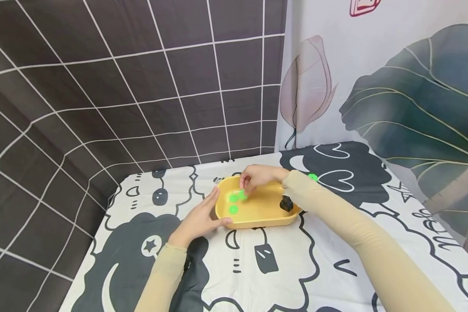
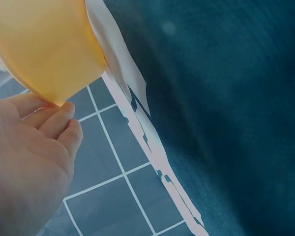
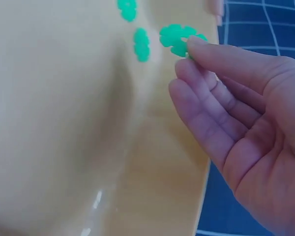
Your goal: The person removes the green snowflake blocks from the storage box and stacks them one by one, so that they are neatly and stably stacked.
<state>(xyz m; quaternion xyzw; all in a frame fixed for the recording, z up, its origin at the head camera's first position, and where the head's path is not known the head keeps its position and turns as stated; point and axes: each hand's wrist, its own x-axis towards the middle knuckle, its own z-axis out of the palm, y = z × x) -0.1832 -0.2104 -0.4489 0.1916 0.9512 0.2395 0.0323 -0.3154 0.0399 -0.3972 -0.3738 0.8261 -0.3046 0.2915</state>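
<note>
at the left end of the yellow tray [image 1: 263, 210], the left hand [image 1: 200, 220] grips it, probably for steadiness; the right hand [image 1: 259, 175] pinches a green piece [image 3: 174, 37].

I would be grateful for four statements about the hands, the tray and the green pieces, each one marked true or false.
1. The right hand pinches a green piece. True.
2. The left hand is away from the yellow tray. False: it holds the tray at one end.
3. Two more green pieces lie inside the tray. True.
4. Nothing green shows outside the tray. False: another green piece shows beyond the right sleeve.
</note>
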